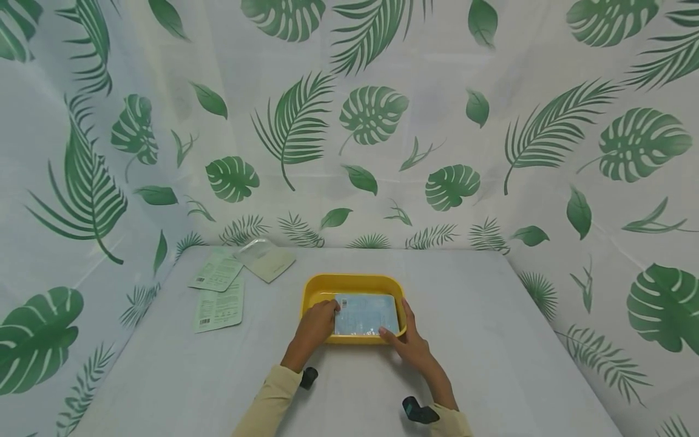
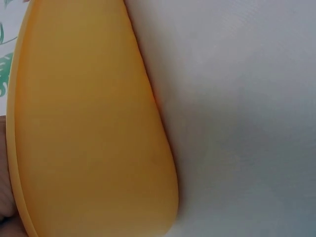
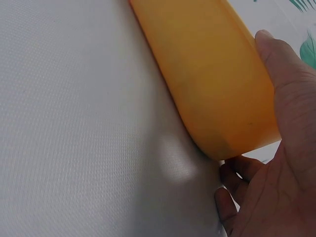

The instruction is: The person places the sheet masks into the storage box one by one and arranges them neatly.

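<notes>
A yellow tray [image 1: 317, 291] with rounded corners stands on the white table, and a flat light blue packet [image 1: 366, 312] with a small barcode lies inside it. My left hand [image 1: 318, 321] reaches over the tray's near left rim, its fingers curled at the packet's left edge and pinching it. The right hand [image 1: 412, 346] grips the near right corner of the tray; its thumb [image 3: 284, 61] hooks over the near rim beside the packet, and the other fingers lie around the outer right side. In the left wrist view the tray wall [image 2: 94, 118] hides most of the left hand.
Two pale green sachets [image 1: 219, 306] with printed backs overlap at the table's left. Beside them at the back lies a cream packet [image 1: 270, 261] with a clear plastic piece [image 1: 256, 247]. Leaf-patterned white curtains [image 1: 377, 206] hang behind and at both sides.
</notes>
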Demonstrator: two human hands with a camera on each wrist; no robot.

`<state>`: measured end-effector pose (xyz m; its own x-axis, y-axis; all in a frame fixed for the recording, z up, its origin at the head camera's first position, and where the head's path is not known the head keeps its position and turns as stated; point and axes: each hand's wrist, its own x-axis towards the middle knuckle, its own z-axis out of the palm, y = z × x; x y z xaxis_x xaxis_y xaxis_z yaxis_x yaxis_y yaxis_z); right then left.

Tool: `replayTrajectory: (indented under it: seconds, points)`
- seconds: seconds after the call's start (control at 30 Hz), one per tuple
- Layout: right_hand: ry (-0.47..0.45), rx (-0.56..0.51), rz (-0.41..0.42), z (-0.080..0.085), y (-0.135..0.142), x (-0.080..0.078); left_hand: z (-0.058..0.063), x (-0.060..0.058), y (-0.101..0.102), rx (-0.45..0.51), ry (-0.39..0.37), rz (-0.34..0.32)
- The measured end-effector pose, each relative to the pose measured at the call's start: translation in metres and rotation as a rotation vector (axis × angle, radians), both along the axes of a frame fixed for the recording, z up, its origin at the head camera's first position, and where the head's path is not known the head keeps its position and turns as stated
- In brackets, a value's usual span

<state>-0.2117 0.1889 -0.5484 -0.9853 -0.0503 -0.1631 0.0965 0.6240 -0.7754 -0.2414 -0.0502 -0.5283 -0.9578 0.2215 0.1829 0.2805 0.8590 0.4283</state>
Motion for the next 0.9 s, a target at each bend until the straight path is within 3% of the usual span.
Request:
replayTrajectory:
  seconds: [0.3,0.6,0.9]
  points:
    - [0.011,-0.009,0.000,-0.0019,0.0007,-0.0002,0.0026,0.0006,0.0038,-0.030,-0.057,0.060]
    - [0.038,-0.007,0.011,-0.0006,0.0035,-0.0016,-0.0002,-0.0004,0.0030,-0.021,0.023,0.008]
    - [0.013,-0.008,-0.002,-0.0010,0.0023,-0.0001,-0.0011,0.0018,0.0038,-0.022,0.069,0.032]
